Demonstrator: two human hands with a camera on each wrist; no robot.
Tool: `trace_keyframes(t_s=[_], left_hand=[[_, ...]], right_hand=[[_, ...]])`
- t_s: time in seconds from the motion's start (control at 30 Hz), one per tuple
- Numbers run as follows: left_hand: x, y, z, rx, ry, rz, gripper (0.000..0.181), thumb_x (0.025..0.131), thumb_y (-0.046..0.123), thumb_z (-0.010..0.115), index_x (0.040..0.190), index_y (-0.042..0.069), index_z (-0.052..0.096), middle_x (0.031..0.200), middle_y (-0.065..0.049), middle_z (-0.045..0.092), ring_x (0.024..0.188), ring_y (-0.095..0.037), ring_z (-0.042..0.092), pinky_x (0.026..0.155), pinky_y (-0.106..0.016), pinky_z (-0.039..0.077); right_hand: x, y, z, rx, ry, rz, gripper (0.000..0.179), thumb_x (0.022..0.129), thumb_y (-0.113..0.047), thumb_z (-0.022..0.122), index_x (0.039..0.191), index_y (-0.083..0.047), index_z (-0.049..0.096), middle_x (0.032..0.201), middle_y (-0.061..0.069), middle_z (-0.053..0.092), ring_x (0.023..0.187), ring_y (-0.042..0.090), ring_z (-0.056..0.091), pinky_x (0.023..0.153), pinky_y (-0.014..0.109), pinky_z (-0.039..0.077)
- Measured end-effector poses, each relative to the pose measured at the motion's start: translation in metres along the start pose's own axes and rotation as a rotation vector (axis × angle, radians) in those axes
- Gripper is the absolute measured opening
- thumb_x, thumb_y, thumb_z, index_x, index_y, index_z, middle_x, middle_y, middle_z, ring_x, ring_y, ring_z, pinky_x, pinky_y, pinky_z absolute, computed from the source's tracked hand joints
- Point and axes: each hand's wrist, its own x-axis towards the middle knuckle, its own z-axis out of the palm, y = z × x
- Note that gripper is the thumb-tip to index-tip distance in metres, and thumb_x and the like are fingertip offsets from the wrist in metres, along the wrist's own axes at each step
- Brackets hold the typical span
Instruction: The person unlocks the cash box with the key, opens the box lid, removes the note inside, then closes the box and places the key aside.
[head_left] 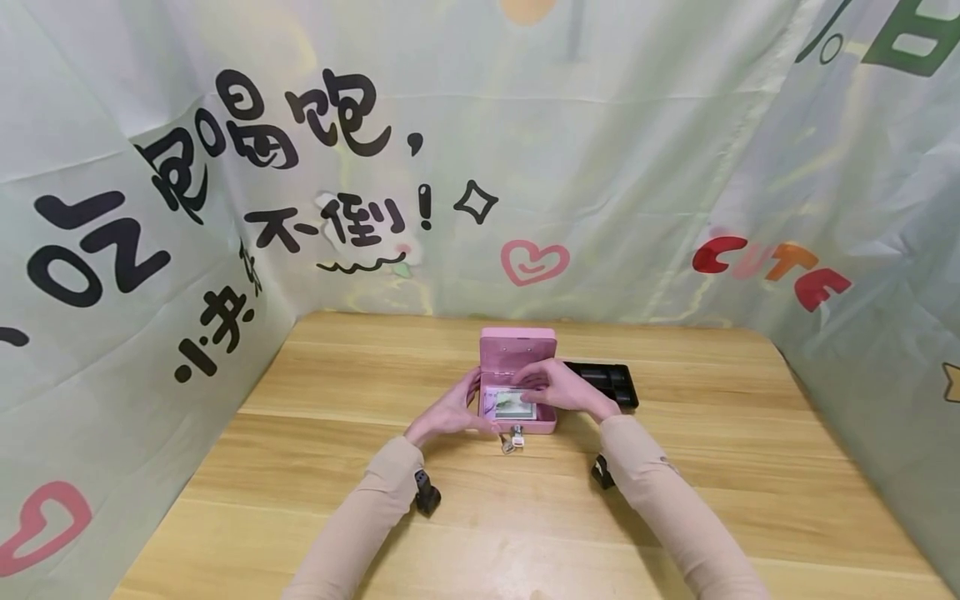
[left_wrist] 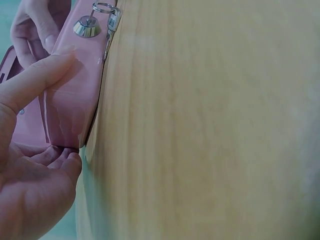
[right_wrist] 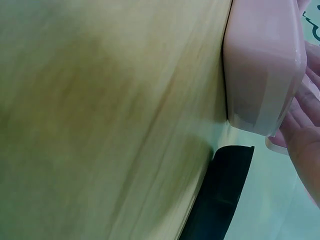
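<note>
A pink metal cash box [head_left: 538, 427] stands on the table with its lid [head_left: 517, 336] raised at the back. Banknotes [head_left: 514, 407] lie in a stack inside it. My left hand [head_left: 450, 411] grips the box's left side; in the left wrist view the thumb [left_wrist: 47, 75] presses the front wall and the fingers curl round the corner. From the right, my right hand [head_left: 564, 387] reaches over the rim, its thumb and fingers spread above or on the banknotes; whether they touch is hard to tell. Keys [head_left: 507, 445] on a ring hang at the front lock [left_wrist: 87, 27].
To the right of the box, partly behind my right hand, lies a black compartment tray [head_left: 619, 385]. The wooden table [head_left: 360, 367] has printed cloth [head_left: 630, 192] hanging behind it and at both sides. A black camera mount hangs under each wrist.
</note>
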Motion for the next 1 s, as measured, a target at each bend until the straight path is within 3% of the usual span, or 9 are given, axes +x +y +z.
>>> trace_keyframes(t_s=[0.47,0.77,1.0], left_hand=[[-0.0004,-0.0011,-0.0007,-0.029,-0.006,0.008,0.118,0.068,0.005,0.088,0.161,0.01,0.016,0.168,-0.016,0.023,0.155,-0.036,0.021,0.129,-0.057,0.016],[0.0,0.0013,-0.0015,-0.029,-0.014,0.007,0.119,0.068,0.004,0.088,0.161,0.009,0.014,0.168,-0.016,0.021,0.156,-0.036,0.02,0.129,-0.055,0.017],[0.0006,0.0004,-0.0009,-0.013,-0.007,0.007,0.118,0.068,0.006,0.088,0.161,0.009,0.015,0.167,-0.016,0.024,0.156,-0.035,0.022,0.129,-0.055,0.018]], right_hand=[[0.0077,-0.0043,0.0048,0.019,-0.058,-0.007,0.027,0.087,0.0,0.073,0.113,0.006,0.07,0.112,0.023,0.074,0.108,0.036,0.071,0.097,0.049,0.059],[0.0091,-0.0029,0.0087,0.0,-0.047,0.006,0.027,0.087,-0.001,0.073,0.114,0.004,0.071,0.113,0.021,0.074,0.107,0.034,0.071,0.095,0.046,0.06],[0.01,-0.0034,0.0099,0.009,0.007,-0.011,0.025,0.086,-0.001,0.073,0.11,0.003,0.073,0.109,0.019,0.076,0.103,0.032,0.071,0.094,0.048,0.059]])
